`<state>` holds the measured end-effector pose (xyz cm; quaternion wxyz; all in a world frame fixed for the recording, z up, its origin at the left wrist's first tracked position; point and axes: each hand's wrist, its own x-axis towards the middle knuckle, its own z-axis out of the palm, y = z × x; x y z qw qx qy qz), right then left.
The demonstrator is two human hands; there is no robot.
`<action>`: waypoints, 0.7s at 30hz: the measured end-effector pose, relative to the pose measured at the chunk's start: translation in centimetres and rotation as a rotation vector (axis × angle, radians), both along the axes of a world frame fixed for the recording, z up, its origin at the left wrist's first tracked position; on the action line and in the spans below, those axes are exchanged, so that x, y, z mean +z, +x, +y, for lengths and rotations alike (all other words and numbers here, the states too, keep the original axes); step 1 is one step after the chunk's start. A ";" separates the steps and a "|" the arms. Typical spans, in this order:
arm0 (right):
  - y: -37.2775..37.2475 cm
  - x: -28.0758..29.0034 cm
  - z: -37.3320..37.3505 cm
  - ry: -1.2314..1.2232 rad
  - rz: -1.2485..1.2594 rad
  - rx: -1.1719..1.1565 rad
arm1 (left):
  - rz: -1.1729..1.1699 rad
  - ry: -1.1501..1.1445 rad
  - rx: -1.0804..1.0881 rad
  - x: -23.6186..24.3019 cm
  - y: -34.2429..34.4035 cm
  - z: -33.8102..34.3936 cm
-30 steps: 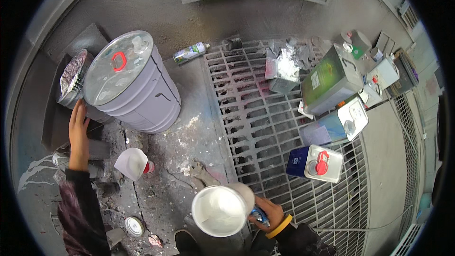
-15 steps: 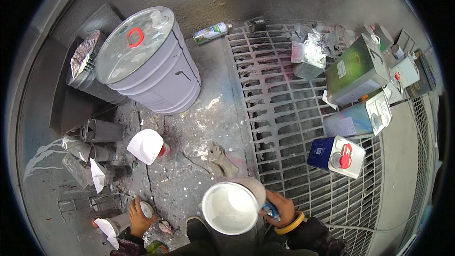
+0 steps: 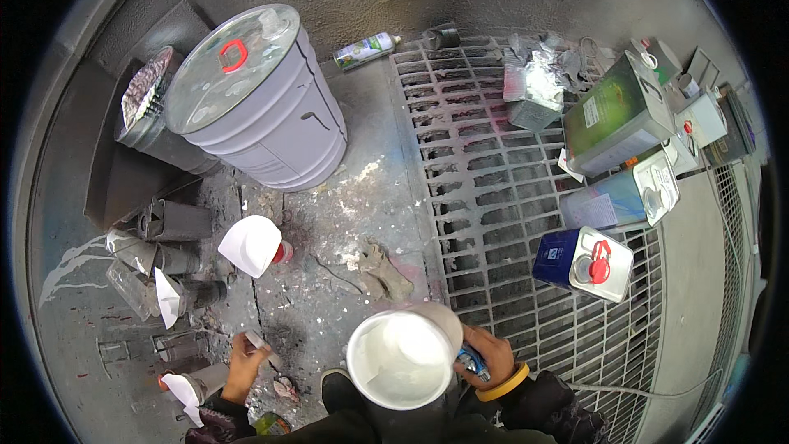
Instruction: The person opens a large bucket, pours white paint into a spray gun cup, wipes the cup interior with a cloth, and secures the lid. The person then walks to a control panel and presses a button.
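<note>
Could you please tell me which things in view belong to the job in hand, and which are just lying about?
Seemingly in use:
- small pale lid, in the left hand
- blue tool, in the right hand
- white cup, beside it

Apparently just around:
- lavender drum
- spray can
- blue-and-white can
- green can

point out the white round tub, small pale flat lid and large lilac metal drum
White round tub (image 3: 448, 327): head view, on its outer wall.
Small pale flat lid (image 3: 274, 358): head view, on its lower end.
Large lilac metal drum (image 3: 275, 133): head view, on its ribbed side.
</note>
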<state>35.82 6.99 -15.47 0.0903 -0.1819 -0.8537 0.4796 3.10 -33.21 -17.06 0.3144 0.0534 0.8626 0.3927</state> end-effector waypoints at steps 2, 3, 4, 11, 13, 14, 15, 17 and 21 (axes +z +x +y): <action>-0.1 0.5 0.4 0.110 0.008 0.024 | -0.164 0.356 0.103 3.0 0.3 3.7; -0.2 0.8 0.6 0.120 0.018 0.025 | -0.268 0.415 0.106 4.7 0.3 5.4; -0.3 1.1 0.8 0.129 0.025 0.021 | -0.370 0.498 0.091 6.5 0.2 7.0; -1.0 3.4 1.2 0.253 0.148 -0.100 | -0.601 0.735 -0.187 13.9 -0.9 13.6; -1.2 4.0 1.1 0.253 0.149 -0.146 | -0.651 0.795 -0.213 14.7 -0.9 14.0; -1.2 4.2 1.1 0.292 0.159 -0.162 | -0.668 0.803 -0.215 15.0 -0.9 14.0; -1.2 4.5 1.1 0.297 0.172 -0.181 | -0.689 0.847 -0.224 15.2 -0.8 14.1; -1.0 4.8 1.1 0.309 0.165 -0.207 | -0.759 0.930 -0.197 15.3 -0.5 13.9; -0.6 5.0 1.0 0.288 0.167 -0.239 | -0.777 0.958 -0.185 15.2 0.5 13.1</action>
